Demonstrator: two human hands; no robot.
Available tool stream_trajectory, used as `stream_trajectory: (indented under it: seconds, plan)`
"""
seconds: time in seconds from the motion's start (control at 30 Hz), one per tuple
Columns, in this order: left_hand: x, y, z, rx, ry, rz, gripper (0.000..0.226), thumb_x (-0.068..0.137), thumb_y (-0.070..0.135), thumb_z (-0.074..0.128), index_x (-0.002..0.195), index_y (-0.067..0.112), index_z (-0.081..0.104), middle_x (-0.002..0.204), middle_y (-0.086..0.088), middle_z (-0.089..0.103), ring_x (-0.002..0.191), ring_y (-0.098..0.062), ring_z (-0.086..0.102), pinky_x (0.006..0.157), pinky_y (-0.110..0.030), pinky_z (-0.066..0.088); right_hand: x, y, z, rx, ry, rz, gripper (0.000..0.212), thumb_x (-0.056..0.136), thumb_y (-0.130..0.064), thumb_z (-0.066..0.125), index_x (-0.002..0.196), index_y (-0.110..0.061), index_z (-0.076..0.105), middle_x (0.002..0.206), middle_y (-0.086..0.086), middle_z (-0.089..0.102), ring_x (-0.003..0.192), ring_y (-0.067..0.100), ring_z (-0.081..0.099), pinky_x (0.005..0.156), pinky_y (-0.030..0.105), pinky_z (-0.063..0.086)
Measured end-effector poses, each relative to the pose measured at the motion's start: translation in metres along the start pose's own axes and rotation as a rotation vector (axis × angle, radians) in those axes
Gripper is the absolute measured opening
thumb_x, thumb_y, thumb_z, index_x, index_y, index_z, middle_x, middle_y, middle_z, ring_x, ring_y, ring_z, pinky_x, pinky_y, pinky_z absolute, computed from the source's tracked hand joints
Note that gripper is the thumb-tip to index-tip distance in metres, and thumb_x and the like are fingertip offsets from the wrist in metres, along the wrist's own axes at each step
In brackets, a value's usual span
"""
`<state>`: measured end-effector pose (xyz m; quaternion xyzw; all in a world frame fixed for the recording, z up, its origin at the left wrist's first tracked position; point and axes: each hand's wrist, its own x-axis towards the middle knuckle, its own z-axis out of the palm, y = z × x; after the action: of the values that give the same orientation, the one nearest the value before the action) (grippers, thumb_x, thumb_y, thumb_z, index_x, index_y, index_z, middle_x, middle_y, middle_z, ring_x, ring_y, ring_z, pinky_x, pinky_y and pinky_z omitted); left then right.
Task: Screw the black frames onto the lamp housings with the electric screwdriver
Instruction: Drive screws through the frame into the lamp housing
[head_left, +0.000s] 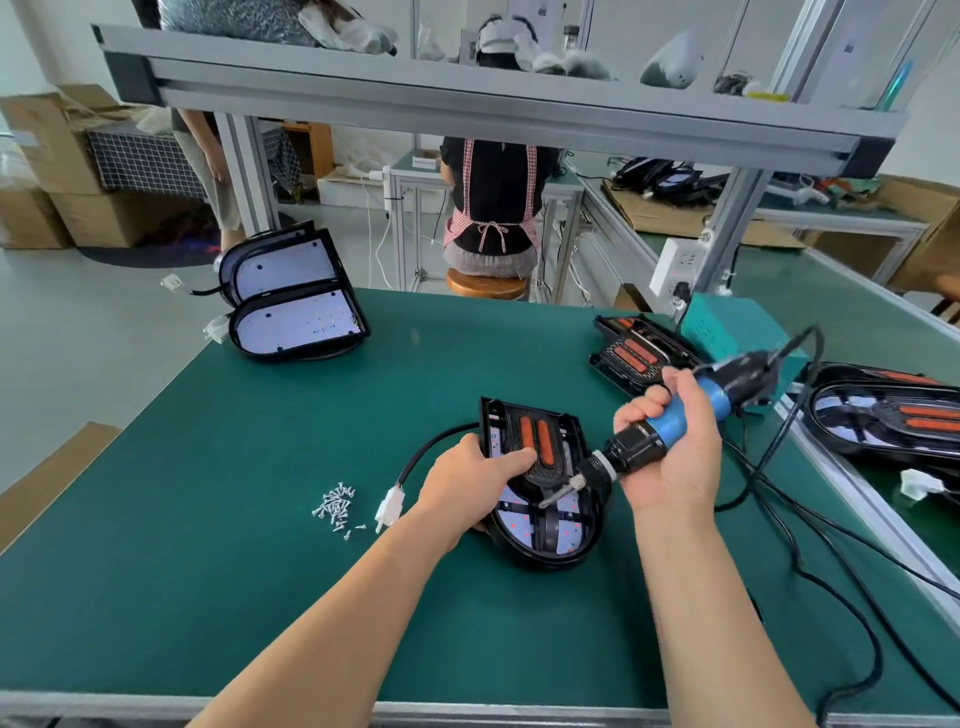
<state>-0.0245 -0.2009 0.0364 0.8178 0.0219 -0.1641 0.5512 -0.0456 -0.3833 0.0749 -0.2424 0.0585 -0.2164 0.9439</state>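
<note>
A black lamp housing (558, 540) lies on the green table in front of me, its white LED board showing at the rounded near end. A black frame (550, 415) with two orange strips sits in it. My left hand (467, 480) grips the housing's left edge, thumb lying on the frame. My right hand (670, 447) holds the blue and black electric screwdriver (675, 415), tilted down to the left. Its bit (558, 496) meets the frame near the housing's middle. A pile of small silver screws (336, 508) lies left of the housing.
Two housings without frames (291, 301) lie stacked at the far left of the table. Framed lamps lie at the right (641, 353) (893, 415). A teal power box (737, 332) and black cables (810, 519) occupy the right side. A white connector (390, 506) lies by my left wrist. A person sits beyond the table.
</note>
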Motion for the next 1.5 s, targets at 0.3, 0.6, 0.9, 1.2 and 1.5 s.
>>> stream_trajectory:
  seconds: [0.3, 0.6, 0.9, 1.2, 1.5]
  plan:
    - [0.001, -0.002, 0.0, -0.026, -0.011, 0.021, 0.062, 0.061, 0.07, 0.066, 0.104, 0.026, 0.062, 0.099, 0.001, 0.074, 0.091, -0.022, 0.071, 0.062, -0.035, 0.056, 0.014, 0.013, -0.036, 0.256, 0.111, 0.134, 0.016, 0.094, -0.026, 0.063, 0.091, -0.011, 0.059, 0.067, -0.007, 0.047, 0.052, 0.002, 0.049, 0.053, 0.015, 0.045]
    - [-0.014, 0.001, -0.009, 0.253, 0.298, 0.109, 0.059, 0.089, 0.07, 0.045, 0.076, 0.013, 0.055, 0.07, -0.001, 0.063, 0.071, -0.023, 0.062, 0.063, -0.032, 0.046, 0.018, 0.015, -0.04, 0.248, 0.124, 0.173, 0.017, 0.097, -0.027, 0.061, 0.091, -0.012, 0.056, 0.066, -0.008, 0.047, 0.054, 0.003, 0.048, 0.054, 0.015, 0.044]
    - [-0.041, -0.019, -0.106, 0.379, 0.35, 0.178, 0.018, 0.08, 0.013, 0.069, 0.066, 0.025, 0.068, 0.061, 0.012, 0.064, 0.065, -0.012, 0.058, 0.063, -0.027, 0.048, 0.021, 0.017, -0.042, 0.252, 0.115, 0.16, 0.017, 0.095, -0.027, 0.063, 0.09, -0.012, 0.057, 0.065, -0.007, 0.048, 0.054, 0.003, 0.048, 0.054, 0.015, 0.045]
    - [-0.051, -0.031, -0.125, 0.667, 0.095, 0.102, 0.013, 0.076, 0.01, 0.074, 0.073, 0.022, 0.069, 0.07, 0.006, 0.069, 0.064, -0.009, 0.058, 0.06, -0.027, 0.047, 0.019, 0.016, -0.041, 0.245, 0.123, 0.156, 0.017, 0.096, -0.027, 0.063, 0.09, -0.012, 0.057, 0.066, -0.007, 0.049, 0.054, 0.003, 0.049, 0.053, 0.016, 0.046]
    - [-0.051, -0.033, -0.121, 0.787, 0.073, 0.106, 0.009, 0.085, 0.016, 0.07, 0.076, 0.017, 0.067, 0.082, 0.007, 0.062, 0.07, -0.012, 0.055, 0.063, -0.025, 0.046, 0.019, 0.016, -0.042, 0.247, 0.133, 0.16, 0.017, 0.097, -0.026, 0.062, 0.09, -0.012, 0.057, 0.066, -0.007, 0.049, 0.057, 0.004, 0.047, 0.055, 0.016, 0.046]
